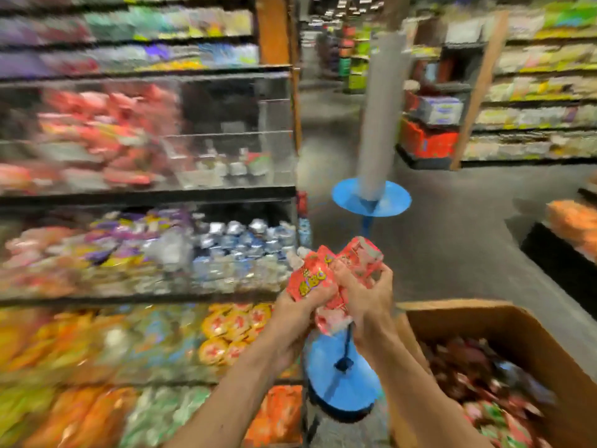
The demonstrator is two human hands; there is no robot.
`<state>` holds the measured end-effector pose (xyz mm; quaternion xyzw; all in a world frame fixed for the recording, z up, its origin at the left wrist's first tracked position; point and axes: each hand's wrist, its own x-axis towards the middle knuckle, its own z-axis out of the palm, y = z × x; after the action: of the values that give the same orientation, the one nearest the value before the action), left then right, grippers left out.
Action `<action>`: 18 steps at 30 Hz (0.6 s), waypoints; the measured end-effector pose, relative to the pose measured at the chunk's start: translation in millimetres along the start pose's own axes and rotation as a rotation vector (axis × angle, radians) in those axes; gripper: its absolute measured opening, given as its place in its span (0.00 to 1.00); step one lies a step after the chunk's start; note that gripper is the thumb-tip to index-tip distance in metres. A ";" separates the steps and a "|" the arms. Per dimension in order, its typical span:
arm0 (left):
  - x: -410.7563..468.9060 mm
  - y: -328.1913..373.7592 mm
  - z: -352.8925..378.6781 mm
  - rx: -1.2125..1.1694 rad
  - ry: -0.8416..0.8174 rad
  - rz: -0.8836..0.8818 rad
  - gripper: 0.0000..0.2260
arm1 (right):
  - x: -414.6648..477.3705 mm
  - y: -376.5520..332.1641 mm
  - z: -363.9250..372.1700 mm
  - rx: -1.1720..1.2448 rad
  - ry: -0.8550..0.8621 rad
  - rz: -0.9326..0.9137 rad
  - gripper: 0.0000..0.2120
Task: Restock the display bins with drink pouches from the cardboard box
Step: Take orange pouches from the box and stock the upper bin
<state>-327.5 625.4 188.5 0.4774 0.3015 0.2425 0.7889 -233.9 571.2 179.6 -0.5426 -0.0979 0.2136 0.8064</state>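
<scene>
Head camera, and the picture is smeared with motion, so I read it loosely. On the left the display bins point(239, 92) stand in tiers, and the upper one holds a heap of red packs point(106, 130) that look like a match for what I am carrying. My left hand point(290, 318) is raised mid-frame, fingers curled round the lower part of a bunch of red drink pouches point(310, 276). My right hand point(368, 302), just beside it and on the same bunch, grips the upper part. Both forearms reach up and forward from the near edge. The cardboard box point(533, 334) sits near right, open, with more pouches point(491, 392) inside. I judge this to be the carry step: the load is out of the box and not yet in a bin. Next I would need to swing left and up over the red bin's rim and let go without spilling any.
</scene>
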 end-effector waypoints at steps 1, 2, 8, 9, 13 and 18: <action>-8.6 9.7 -16.5 -0.037 0.053 0.058 0.10 | -11.1 8.1 22.3 -0.006 -0.062 -0.019 0.20; -17.7 20.5 -31.6 -0.075 0.108 0.110 0.11 | -23.0 15.4 45.0 -0.010 -0.121 -0.031 0.21; -67.9 81.9 -151.7 -0.236 0.414 0.190 0.15 | -103.4 52.5 168.0 -0.001 -0.394 0.030 0.26; -77.3 91.2 -172.6 -0.247 0.447 0.204 0.13 | -115.2 59.2 186.8 0.006 -0.425 0.045 0.22; -108.0 127.8 -260.4 -0.269 0.553 0.266 0.08 | -156.6 87.0 269.6 0.047 -0.547 0.013 0.11; -142.2 180.8 -378.0 -0.319 0.588 0.240 0.06 | -202.1 111.3 387.0 0.167 -0.617 0.107 0.05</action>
<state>-711.7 836.6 248.8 0.2897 0.4157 0.5047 0.6989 -591.0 838.2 244.1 -0.3887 -0.2911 0.4172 0.7682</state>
